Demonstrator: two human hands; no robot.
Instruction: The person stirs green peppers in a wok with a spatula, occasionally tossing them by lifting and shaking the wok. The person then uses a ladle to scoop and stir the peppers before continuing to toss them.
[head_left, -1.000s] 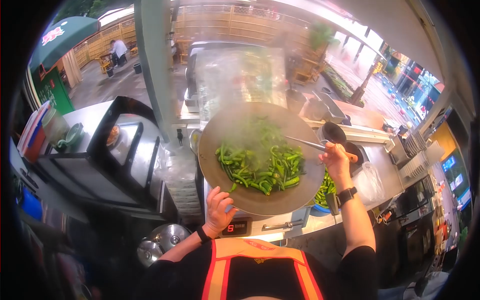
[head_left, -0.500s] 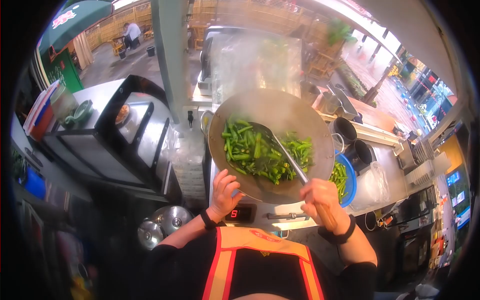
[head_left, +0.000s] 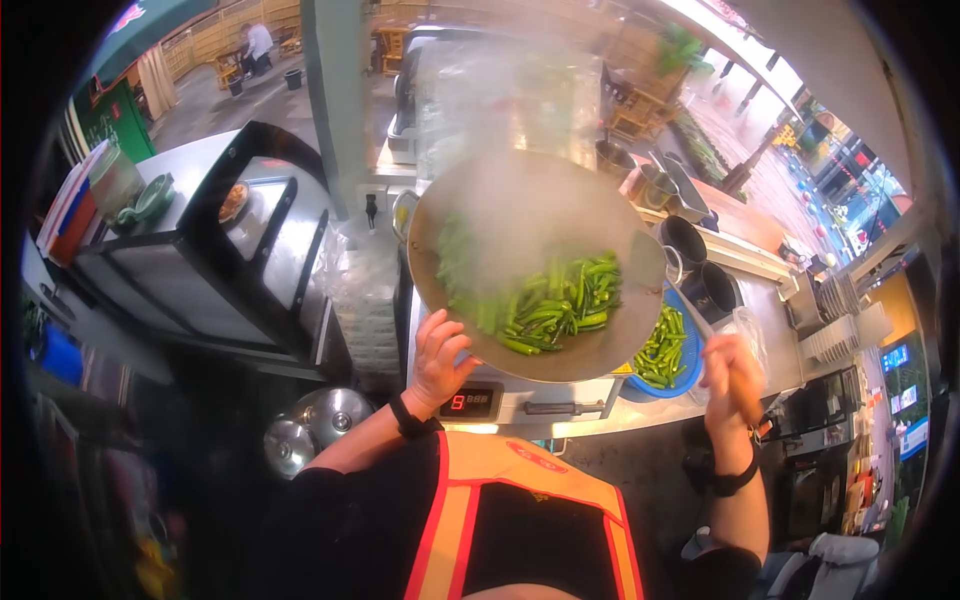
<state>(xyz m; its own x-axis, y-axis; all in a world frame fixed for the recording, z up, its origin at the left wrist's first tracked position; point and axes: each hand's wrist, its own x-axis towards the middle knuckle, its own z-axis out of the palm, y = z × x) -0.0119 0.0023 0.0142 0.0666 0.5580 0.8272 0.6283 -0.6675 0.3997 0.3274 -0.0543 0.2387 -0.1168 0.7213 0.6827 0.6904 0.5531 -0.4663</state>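
Observation:
A wide wok [head_left: 590, 200] sits on the stove in front of me, with long green peppers [head_left: 570, 305] in it and thick steam over its left half. My left hand [head_left: 437, 360] is right at the near-left rim, fingers up and apart, holding nothing that shows. To the right of the wok, my right hand [head_left: 732, 380] is wrapped around the wooden handle [head_left: 745, 398] of a ladle. Its metal shaft [head_left: 697, 318] slants up and left towards the wok's right rim. Beside the wok, a blue basket [head_left: 690, 372] holds more green peppers [head_left: 660, 355].
A red-digit display [head_left: 470, 402] is on the stove front. Dark pots [head_left: 710, 290] and stacked dishes [head_left: 835, 345] stand to the right. Metal lids [head_left: 335, 415] lie low on the left, below a black-framed counter unit [head_left: 240, 220]. A person [head_left: 258, 45] sits far off outside.
My right hand has swung right and drawn the ladle from the middle of the peppers to the wok's right side. Steam has thickened. My left hand stays near the rim.

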